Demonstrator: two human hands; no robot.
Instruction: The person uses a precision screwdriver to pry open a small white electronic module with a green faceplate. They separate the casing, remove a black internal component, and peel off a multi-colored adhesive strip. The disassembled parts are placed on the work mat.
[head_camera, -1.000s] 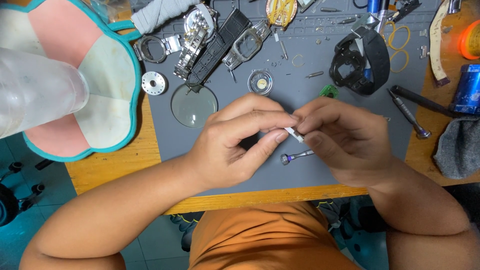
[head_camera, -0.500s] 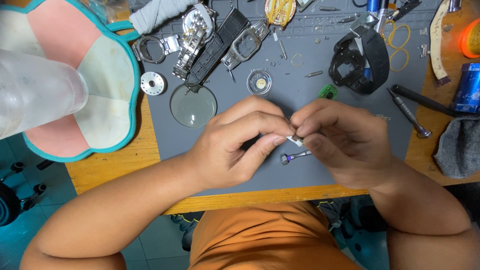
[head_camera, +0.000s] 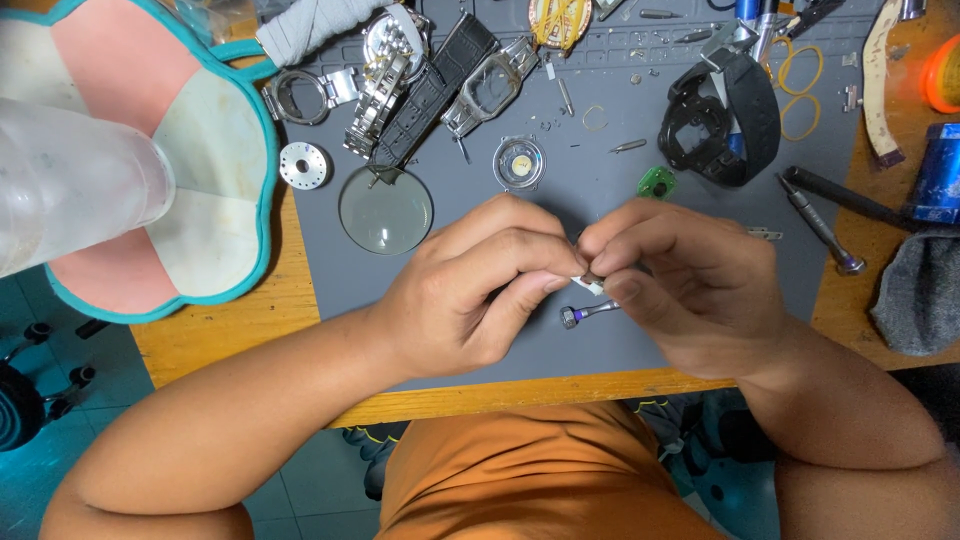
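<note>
Over the grey mat (head_camera: 480, 330) on the worktop, just below the round watch movement (head_camera: 519, 163), my left hand (head_camera: 470, 295) and right hand (head_camera: 680, 290) meet fingertip to fingertip, both pinched closed on a tiny white part (head_camera: 590, 285), held close for fine control. Beneath it, a small screwdriver (head_camera: 588, 314) sticks out near my right thumb. Left of the movement lies a magnifying lens (head_camera: 385, 210).
</note>
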